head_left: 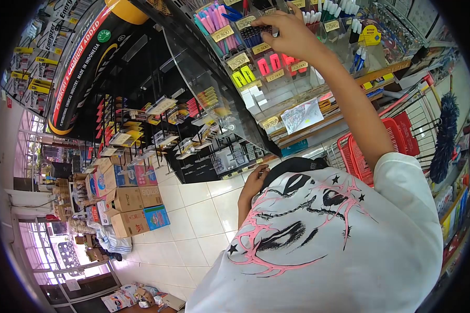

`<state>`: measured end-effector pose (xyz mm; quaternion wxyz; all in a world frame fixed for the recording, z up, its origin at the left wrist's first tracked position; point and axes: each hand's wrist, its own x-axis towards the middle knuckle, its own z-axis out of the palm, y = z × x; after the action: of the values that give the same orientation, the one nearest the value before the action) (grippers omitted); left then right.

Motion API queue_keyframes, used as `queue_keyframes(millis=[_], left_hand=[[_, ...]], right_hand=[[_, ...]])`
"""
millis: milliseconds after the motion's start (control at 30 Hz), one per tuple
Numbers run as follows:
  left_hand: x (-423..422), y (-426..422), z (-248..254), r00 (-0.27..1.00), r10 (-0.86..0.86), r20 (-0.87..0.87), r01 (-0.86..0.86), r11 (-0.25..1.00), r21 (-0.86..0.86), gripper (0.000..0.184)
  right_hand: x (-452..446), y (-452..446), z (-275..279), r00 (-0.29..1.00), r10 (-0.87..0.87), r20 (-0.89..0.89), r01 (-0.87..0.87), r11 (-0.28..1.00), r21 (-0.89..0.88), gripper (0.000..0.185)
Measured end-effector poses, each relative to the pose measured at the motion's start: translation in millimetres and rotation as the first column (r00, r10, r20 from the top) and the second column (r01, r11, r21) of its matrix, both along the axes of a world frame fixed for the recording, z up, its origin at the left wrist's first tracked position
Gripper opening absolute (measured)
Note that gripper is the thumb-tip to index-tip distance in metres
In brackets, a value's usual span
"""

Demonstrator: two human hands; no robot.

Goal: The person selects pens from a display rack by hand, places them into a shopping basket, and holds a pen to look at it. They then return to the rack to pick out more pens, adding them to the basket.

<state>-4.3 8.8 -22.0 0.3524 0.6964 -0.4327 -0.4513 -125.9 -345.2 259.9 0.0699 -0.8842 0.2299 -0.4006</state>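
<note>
My right hand (284, 32) reaches over a clear compartmented pen rack. Its thumb and forefinger are apart above a row of dark blue pens (252, 36), and I see nothing held between them. Whether the fingertips touch the pens cannot be told. Pink highlighters (275, 62) and yellow-green highlighters (243, 76) fill the compartments in front, with pastel pens (215, 23) to the left. Low beside the dark clothing at my waist hangs my left hand (254, 182), its fingers loosely bent and nothing visible in them.
A black hook display (167, 130) with small packets stands left, beneath a giant battery-shaped sign (96, 62). Cardboard boxes (130, 201) stack on the tiled floor. At right are a red shopping basket (352, 156), a wire cart (418, 120) and a dark blue duster (445, 138).
</note>
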Motion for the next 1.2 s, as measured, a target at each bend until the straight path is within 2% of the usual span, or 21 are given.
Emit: queue_keyframes(millis=[300,400,467,600,667,800,867,1067,1200], left_hand=[[-0.8,0.5,-3.4,0.998,0.024,-0.056,-0.022,0.999,0.027,0.037],[0.2,2.2,-6.3,0.998,0.024,-0.065,-0.021,0.999,0.042,0.037],[1.9,3.6,-12.4,0.997,0.019,-0.076,-0.017,1.0,0.02,0.037],[-0.9,4.9,-3.8,0.999,0.015,-0.046,-0.015,1.0,0.003,0.036],[-2.5,4.8,0.0,0.997,0.038,-0.06,-0.037,0.999,0.022,0.036],[-2.3,6.5,-1.8,0.997,0.056,-0.058,-0.055,0.998,0.015,0.036],[-3.0,7.0,0.6,0.995,0.066,-0.074,-0.064,0.998,0.025,0.036],[0.5,7.9,-7.6,0.995,0.081,-0.061,-0.079,0.996,0.039,0.036],[-0.4,6.1,-2.4,0.996,0.077,-0.05,-0.075,0.997,0.03,0.037]], right_hand=[[2.9,4.3,2.4,1.0,-0.017,0.002,0.017,0.999,-0.045,0.035],[7.7,-3.1,-1.2,0.997,0.07,0.044,-0.065,0.993,-0.098,0.038],[9.4,-5.0,5.5,0.99,0.09,-0.11,-0.091,0.996,-0.009,0.041],[17.1,-13.8,10.2,0.982,0.145,-0.124,-0.146,0.989,-0.002,0.041],[21.5,-20.0,11.5,0.953,0.219,-0.209,-0.196,0.973,0.125,0.042],[18.7,-14.7,27.3,0.94,0.272,-0.207,-0.242,0.957,0.163,0.039],[17.0,-8.9,35.0,0.927,0.337,-0.164,-0.245,0.876,0.415,0.037],[16.7,-11.3,33.8,0.921,0.36,-0.15,-0.305,0.904,0.299,0.036],[20.7,-19.4,27.3,0.936,0.317,-0.156,-0.272,0.928,0.254,0.039]])
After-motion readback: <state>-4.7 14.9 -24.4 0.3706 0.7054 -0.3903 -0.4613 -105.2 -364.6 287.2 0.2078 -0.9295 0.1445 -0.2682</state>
